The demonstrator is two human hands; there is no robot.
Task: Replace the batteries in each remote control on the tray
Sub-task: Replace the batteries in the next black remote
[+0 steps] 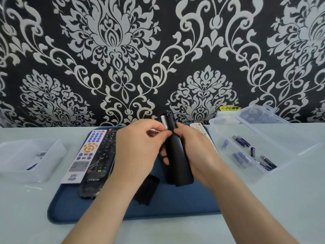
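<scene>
My right hand (191, 152) grips a long black remote (177, 161), held tilted above the blue tray (175, 205) with its back up and its battery bay (166, 120) open at the far end. A silver battery (163, 122) sits in the bay. My left hand (139, 145) pinches a thin metal-tipped tool (154, 131) beside the bay. The black battery cover (147, 190) lies on the tray below my hands. A white remote (84, 154) and a black remote (100, 162) lie at the tray's left; another white remote (197, 127) shows behind my right hand.
An open clear plastic box (274, 152) at the right holds several dark blue batteries (243, 140). A white container (28, 159) at the left holds a few batteries. A patterned wall stands right behind the table.
</scene>
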